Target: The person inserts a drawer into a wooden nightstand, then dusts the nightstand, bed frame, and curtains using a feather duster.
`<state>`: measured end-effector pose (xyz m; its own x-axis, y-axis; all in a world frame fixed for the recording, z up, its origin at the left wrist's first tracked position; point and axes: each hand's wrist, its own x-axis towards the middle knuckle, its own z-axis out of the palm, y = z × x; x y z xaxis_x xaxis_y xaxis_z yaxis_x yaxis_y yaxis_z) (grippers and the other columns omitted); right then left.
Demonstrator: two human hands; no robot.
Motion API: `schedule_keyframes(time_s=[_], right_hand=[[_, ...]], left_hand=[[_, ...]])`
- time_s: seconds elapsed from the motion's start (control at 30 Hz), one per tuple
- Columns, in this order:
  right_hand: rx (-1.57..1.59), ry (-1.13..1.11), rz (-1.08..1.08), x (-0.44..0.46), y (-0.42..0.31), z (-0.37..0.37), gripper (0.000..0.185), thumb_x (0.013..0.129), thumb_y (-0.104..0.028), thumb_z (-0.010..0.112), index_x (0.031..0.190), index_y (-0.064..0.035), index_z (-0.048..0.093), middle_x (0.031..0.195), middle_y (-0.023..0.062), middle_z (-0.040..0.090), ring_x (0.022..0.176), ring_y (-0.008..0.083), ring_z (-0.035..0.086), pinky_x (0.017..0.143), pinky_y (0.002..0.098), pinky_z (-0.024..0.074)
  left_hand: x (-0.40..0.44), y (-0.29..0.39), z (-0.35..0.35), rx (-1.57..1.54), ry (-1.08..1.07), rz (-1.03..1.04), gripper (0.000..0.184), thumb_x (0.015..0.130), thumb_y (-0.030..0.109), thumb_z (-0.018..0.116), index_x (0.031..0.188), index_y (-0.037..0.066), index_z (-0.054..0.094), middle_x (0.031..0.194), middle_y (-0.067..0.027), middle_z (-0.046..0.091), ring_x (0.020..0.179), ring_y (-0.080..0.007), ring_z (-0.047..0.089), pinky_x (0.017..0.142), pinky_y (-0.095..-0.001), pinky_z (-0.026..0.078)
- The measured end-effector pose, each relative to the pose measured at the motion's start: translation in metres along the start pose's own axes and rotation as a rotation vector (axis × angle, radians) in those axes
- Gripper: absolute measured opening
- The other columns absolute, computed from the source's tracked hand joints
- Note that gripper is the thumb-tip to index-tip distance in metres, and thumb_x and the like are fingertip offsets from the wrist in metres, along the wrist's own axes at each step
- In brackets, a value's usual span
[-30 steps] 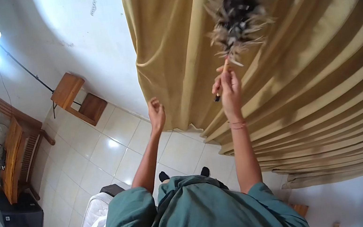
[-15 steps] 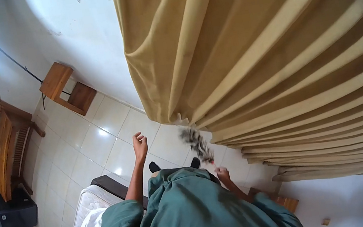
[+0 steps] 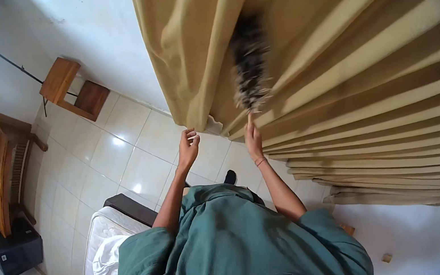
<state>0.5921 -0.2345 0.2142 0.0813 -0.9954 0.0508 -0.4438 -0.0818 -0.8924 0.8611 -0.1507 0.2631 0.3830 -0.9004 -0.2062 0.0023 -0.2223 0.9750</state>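
A feather duster [image 3: 250, 63] with dark, light-tipped feathers is held up in my right hand [image 3: 253, 139], whose fingers wrap round its handle. Its feathers lie against the folds of a long mustard-coloured curtain [image 3: 332, 45], or just in front of them; which one I cannot tell. To the left, my left hand [image 3: 188, 148] is raised with its fingers loosely bent and apart, holding nothing. It is nearest to the curtain's lower left corner, and whether it touches the cloth is unclear.
A mattress [image 3: 100, 254] with white cloth on it lies at lower left. Beyond the tiled floor [image 3: 118, 148] stand a wooden shelf box [image 3: 65, 87], a slatted wooden piece of furniture [image 3: 5, 177] and a black box-shaped appliance [image 3: 16, 247].
My right hand has raised the feather duster from low over the floor up to the curtain. My left hand has moved forward and right, towards the curtain's edge.
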Motion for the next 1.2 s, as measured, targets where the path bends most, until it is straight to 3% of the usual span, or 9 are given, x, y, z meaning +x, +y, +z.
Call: schedule_keyframes(time_s=[0.1, 0.17, 0.3, 0.37, 0.6, 0.73, 0.97, 1.0, 1.2], right_hand=[[-0.317, -0.174, 0.454, -0.060, 0.133, 0.010, 0.069, 0.096, -0.059, 0.042, 0.102, 0.0065, 0.064, 0.094, 0.0307, 0.066, 0.094, 0.0456, 0.064, 0.081, 0.0510, 0.0480], [-0.423, -0.483, 0.993, -0.111, 0.139, -0.020, 0.105, 0.083, -0.084, 0.036, 0.115, 0.0118, 0.062, 0.107, 0.0347, 0.064, 0.107, 0.0402, 0.064, 0.093, 0.0471, 0.0481], [-0.576, -0.553, 1.099, -0.174, 0.134, -0.061, 0.079, 0.085, -0.071, 0.054, 0.090, 0.0066, 0.067, 0.093, 0.0275, 0.068, 0.092, 0.0350, 0.067, 0.081, 0.0436, 0.0519], [-0.444, -0.418, 0.427, -0.201, 0.214, -0.068, 0.064, 0.091, -0.059, 0.055, 0.085, 0.0033, 0.063, 0.080, 0.0218, 0.065, 0.078, 0.0331, 0.064, 0.071, 0.0421, 0.0495], [0.209, 0.120, 0.171, -0.084, -0.052, -0.059, 0.042, 0.105, -0.033, 0.043, 0.078, -0.0012, 0.049, 0.064, -0.0004, 0.032, 0.060, 0.0122, 0.033, 0.054, 0.0314, 0.0297], [0.397, 0.115, 0.073, -0.042, -0.070, -0.032, 0.039, 0.106, -0.037, 0.039, 0.076, -0.0124, 0.042, 0.065, -0.0072, 0.031, 0.056, 0.0037, 0.028, 0.049, 0.0241, 0.0235], [-0.344, -0.276, 0.581, -0.082, 0.060, 0.001, 0.060, 0.099, -0.048, 0.039, 0.108, 0.0048, 0.066, 0.118, 0.0319, 0.060, 0.116, 0.0456, 0.057, 0.099, 0.0489, 0.0449], [-0.513, -0.504, 0.861, -0.092, 0.084, -0.005, 0.059, 0.096, -0.048, 0.045, 0.112, 0.0049, 0.066, 0.117, 0.0306, 0.062, 0.114, 0.0438, 0.059, 0.098, 0.0475, 0.0466], [-0.540, -0.445, 0.717, -0.161, 0.110, -0.046, 0.053, 0.095, -0.048, 0.050, 0.099, 0.0002, 0.071, 0.096, 0.0266, 0.069, 0.094, 0.0431, 0.066, 0.086, 0.0478, 0.0498]], left_hand=[[-0.009, -0.002, -0.015, -0.037, 0.047, -0.036, 0.036, 0.094, 0.014, 0.061, 0.126, 0.001, 0.052, 0.112, -0.0153, 0.062, 0.096, -0.0221, 0.062, 0.082, -0.0338, 0.051], [-0.017, -0.010, -0.030, -0.056, 0.087, -0.073, 0.035, 0.094, 0.014, 0.061, 0.126, 0.002, 0.052, 0.112, -0.0147, 0.062, 0.096, -0.0214, 0.062, 0.082, -0.0336, 0.051], [-0.033, -0.035, -0.065, -0.044, 0.181, -0.128, 0.033, 0.094, 0.013, 0.061, 0.125, 0.002, 0.054, 0.108, -0.0135, 0.063, 0.093, -0.0193, 0.062, 0.080, -0.0321, 0.051], [-0.043, -0.039, -0.074, -0.019, 0.212, -0.181, 0.033, 0.094, 0.013, 0.061, 0.125, 0.002, 0.054, 0.107, -0.0134, 0.064, 0.091, -0.0188, 0.062, 0.079, -0.0313, 0.052], [-0.034, -0.031, -0.053, -0.048, 0.129, -0.178, 0.031, 0.094, 0.012, 0.059, 0.123, 0.001, 0.055, 0.103, -0.0106, 0.063, 0.088, -0.0159, 0.060, 0.077, -0.0296, 0.051], [-0.023, -0.011, -0.022, -0.034, 0.043, -0.128, 0.030, 0.094, 0.012, 0.059, 0.122, 0.001, 0.056, 0.103, -0.0105, 0.064, 0.090, -0.0169, 0.061, 0.080, -0.0299, 0.051], [-0.016, 0.001, -0.005, -0.046, -0.038, -0.069, 0.029, 0.095, 0.013, 0.059, 0.122, 0.001, 0.056, 0.105, -0.0112, 0.064, 0.090, -0.0171, 0.062, 0.079, -0.0301, 0.051], [-0.017, -0.002, -0.007, -0.046, -0.030, -0.069, 0.029, 0.095, 0.013, 0.059, 0.121, 0.001, 0.056, 0.106, -0.0113, 0.064, 0.090, -0.0171, 0.062, 0.079, -0.0301, 0.051], [-0.019, -0.018, -0.021, 0.015, 0.001, -0.051, 0.030, 0.094, 0.015, 0.062, 0.119, 0.000, 0.057, 0.106, -0.0124, 0.064, 0.089, -0.0184, 0.062, 0.077, -0.0311, 0.051]])
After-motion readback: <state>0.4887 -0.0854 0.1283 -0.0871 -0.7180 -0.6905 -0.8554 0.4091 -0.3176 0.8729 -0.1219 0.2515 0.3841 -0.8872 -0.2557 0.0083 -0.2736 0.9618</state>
